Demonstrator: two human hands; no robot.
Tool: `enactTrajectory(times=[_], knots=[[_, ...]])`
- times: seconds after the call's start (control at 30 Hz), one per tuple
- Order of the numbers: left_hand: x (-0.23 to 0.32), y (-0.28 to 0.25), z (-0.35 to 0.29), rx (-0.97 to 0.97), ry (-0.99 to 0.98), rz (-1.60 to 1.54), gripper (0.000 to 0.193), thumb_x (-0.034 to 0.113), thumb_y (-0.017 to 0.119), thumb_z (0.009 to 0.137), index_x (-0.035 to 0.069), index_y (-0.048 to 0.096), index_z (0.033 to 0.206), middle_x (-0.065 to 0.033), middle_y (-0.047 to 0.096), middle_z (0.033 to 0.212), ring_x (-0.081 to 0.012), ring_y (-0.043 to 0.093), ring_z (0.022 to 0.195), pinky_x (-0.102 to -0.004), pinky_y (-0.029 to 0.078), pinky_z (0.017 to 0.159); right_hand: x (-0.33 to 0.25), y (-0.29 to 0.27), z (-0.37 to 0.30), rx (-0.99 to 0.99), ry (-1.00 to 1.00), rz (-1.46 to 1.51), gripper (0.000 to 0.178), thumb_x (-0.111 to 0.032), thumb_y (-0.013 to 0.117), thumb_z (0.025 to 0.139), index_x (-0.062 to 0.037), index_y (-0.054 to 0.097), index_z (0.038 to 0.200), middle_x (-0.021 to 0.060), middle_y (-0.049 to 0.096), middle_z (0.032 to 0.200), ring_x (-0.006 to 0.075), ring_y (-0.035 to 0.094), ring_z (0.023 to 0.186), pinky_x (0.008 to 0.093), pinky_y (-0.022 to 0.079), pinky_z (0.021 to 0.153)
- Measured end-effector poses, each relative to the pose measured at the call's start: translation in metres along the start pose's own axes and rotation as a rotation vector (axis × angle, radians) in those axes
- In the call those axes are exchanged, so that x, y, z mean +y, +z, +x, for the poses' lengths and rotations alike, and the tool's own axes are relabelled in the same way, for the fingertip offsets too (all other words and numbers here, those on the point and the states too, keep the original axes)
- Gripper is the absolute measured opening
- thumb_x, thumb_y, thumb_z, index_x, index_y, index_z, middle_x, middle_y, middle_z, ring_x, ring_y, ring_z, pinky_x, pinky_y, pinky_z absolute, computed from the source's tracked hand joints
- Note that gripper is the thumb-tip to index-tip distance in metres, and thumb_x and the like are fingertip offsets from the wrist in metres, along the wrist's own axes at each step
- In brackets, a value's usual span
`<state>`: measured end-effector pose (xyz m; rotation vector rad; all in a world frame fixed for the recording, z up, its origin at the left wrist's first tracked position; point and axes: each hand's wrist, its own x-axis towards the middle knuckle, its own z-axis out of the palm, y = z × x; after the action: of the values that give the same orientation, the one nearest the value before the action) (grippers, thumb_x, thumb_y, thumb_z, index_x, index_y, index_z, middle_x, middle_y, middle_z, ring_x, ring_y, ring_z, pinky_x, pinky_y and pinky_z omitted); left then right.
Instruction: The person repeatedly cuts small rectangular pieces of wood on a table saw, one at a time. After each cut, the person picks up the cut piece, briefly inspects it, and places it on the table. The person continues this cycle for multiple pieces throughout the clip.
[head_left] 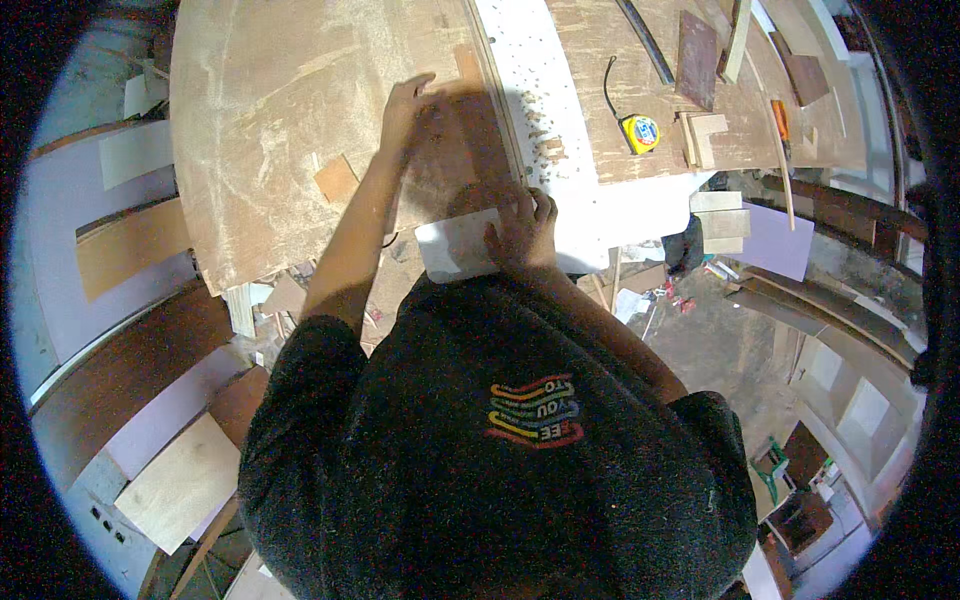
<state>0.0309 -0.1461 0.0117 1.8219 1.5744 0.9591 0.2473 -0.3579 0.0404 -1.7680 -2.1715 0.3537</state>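
My left hand point(408, 105) reaches out over the wooden worktable point(280, 110), fingers stretched across the far left part of a dark brown board point(450, 150) lying in shadow. Close to my torso, my right hand point(527, 235) has its fingers bent and its thumb apart, at the right end of a small white board point(455, 245). Its fingertips come near the brown board's near right corner; the hand partly hides where the two boards meet. Alongside runs a thin wooden strip point(505, 120), beside a long white panel point(545, 110) strewn with small brown bits.
A small light wood piece point(337, 180) lies left of my left forearm. On the right are a yellow tape measure point(640, 133), a dark bar point(648, 42), wood offcuts point(703, 138) and an orange-handled tool point(781, 122). Scraps litter the floor point(690, 340); boards point(135, 250) lean at left.
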Motion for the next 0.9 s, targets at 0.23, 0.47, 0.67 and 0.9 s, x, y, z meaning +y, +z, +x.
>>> enactTrajectory(times=[0.23,0.47,0.67,0.9], knots=[[0.069,-0.052,-0.089,0.169,0.345,0.269,0.026,0.003,0.077,0.078,0.013,0.077,0.101,-0.0067,0.072,0.119,-0.0307,0.064,0.106,-0.0394,0.054,0.093,-0.009,-0.027,0.012,0.193,0.011,0.343,0.067,-0.029,0.076,0.083,-0.0022,0.049,0.138,0.0217,0.048,0.139,0.0442,0.041,0.129,0.0576,0.031,0.111],[0.116,-0.063,-0.152,-0.022,0.196,-0.101,0.032,0.004,0.079,0.084,0.006,0.071,0.115,-0.0108,0.071,0.112,-0.0259,0.067,0.107,-0.0356,0.055,0.092,-0.024,-0.065,0.060,-0.106,0.177,1.172,0.043,-0.035,0.061,0.103,-0.0011,0.056,0.129,0.0090,0.070,0.088,0.0129,0.066,0.076,0.0295,0.055,0.063],[0.091,-0.010,-0.172,-0.334,-0.276,-0.839,0.054,0.041,0.060,0.104,0.001,0.052,0.140,-0.0096,0.064,0.122,-0.0197,0.065,0.109,-0.0348,0.054,0.096,-0.016,-0.075,0.027,-0.162,0.330,0.895,0.033,-0.023,0.067,0.098,0.0034,0.064,0.118,0.0155,0.075,0.086,0.0189,0.070,0.066,0.0360,0.056,0.056],[0.139,0.022,-0.181,-0.393,-0.441,-0.674,0.033,0.036,0.054,0.108,0.004,0.062,0.102,0.0005,0.059,0.087,-0.0087,0.051,0.074,-0.0279,0.045,0.065,0.007,-0.086,-0.005,-0.109,0.290,0.863,0.039,-0.031,0.067,0.099,0.0029,0.058,0.115,0.0234,0.073,0.086,0.0407,0.074,0.084,0.0463,0.058,0.070]])
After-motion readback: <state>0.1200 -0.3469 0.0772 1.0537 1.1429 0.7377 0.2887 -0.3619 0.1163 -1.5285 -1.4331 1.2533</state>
